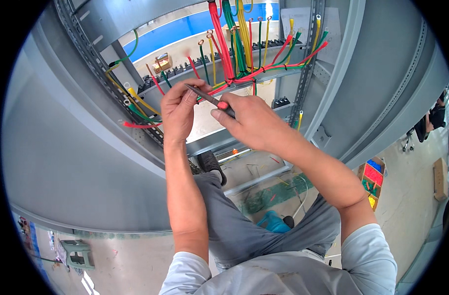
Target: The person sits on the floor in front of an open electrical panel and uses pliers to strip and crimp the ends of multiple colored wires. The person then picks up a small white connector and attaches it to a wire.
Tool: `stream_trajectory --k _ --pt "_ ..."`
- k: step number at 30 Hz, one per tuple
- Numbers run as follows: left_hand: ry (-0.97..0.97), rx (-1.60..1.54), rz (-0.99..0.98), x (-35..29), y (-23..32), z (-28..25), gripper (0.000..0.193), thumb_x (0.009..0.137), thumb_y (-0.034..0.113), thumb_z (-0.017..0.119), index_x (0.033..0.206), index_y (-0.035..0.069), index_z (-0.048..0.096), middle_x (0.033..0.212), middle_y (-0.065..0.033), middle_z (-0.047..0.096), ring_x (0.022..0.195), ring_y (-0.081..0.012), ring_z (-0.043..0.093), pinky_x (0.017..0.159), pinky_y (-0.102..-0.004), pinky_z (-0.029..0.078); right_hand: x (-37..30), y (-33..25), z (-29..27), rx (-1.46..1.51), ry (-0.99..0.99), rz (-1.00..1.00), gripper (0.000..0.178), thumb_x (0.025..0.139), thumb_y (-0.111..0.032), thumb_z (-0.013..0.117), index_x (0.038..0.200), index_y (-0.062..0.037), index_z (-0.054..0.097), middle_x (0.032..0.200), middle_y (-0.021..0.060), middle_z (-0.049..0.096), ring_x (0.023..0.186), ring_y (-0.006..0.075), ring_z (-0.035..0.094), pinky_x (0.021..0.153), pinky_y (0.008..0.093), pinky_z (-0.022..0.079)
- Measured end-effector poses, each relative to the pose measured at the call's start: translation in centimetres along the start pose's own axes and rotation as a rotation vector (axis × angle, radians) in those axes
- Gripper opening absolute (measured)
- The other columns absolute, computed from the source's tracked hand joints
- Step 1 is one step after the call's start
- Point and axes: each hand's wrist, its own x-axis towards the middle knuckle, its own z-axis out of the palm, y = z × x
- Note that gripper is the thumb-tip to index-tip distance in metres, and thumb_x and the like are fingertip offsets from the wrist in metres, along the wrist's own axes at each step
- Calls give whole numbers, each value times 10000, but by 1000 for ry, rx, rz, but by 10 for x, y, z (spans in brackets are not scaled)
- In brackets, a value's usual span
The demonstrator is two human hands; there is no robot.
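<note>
Gripping, right hand (251,120): dark pointed tool (207,97), fingers clamped around handle, red patch showing beside the index finger; handle set deep in the hand, presumably for firm steering.
Tool position: between both hands, in front of the cabinet opening, slanting up and left, tip reaching the left fingers.
Left hand (179,112): curled in at the tip, thumb and fingers close together; cannot tell whether clamped on the tip or on something thin beneath; likely placed there to steady or guide.
Forearms: both stretched forward, converging over the cables, probably for close control.
Red cables (225,51): bundled downward, then branching sideways below and beyond the hands.
Green cables (239,56) and yellow cables (242,24): hanging beside the red, grouped by colour, seemingly for easy telling apart.
Copper ring lugs (201,43): on cable ends, held up near a row of black blocks (175,72), apparently by cable stiffness.
Perforated upright (302,86): at right of the opening, with cable ends draped past.
Shoe (212,166): near the cabinet's lower edge, perhaps for balance and reach.
Parts tray (380,161): on the floor at right, compartments keeping blue, red, green and yellow pieces apart.
Green stool (77,254): on the floor at lower left, well apart from both hands.
</note>
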Motion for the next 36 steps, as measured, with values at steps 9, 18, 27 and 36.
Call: stream_trajectory --k 9,18,27,36 --pt "35 -90 33 0 -8 0 239 968 126 658 1144 -35 673 1022 -113 700 968 -209 658 887 -359 506 6 4 6 348 -173 73 374 966 -319 634 921 51 609 686 166 584 627 313 543 643 441 435" --pt "18 -45 54 2 -5 3 263 970 149 662 1171 -21 668 1022 -105 705 953 -206 662 883 -349 506 3 6 7 1 53 -27 311 967 -275 619 1020 32 617 801 239 663 788 429 645 724 504 485" --pt "15 -75 63 0 -11 -4 272 965 149 665 1179 -19 665 1034 -121 716 978 -216 673 876 -354 511 3 6 16 -181 163 -136 177 923 -120 594 1007 35 576 792 246 672 787 430 684 686 528 532" --pt "-28 -29 86 5 -9 -3 275 964 135 659 1184 -31 662 1072 -147 708 1002 -239 673 908 -384 518 6 13 6 -288 173 -155 181 916 -144 610 1013 7 588 815 211 677 786 406 692 677 510 541"
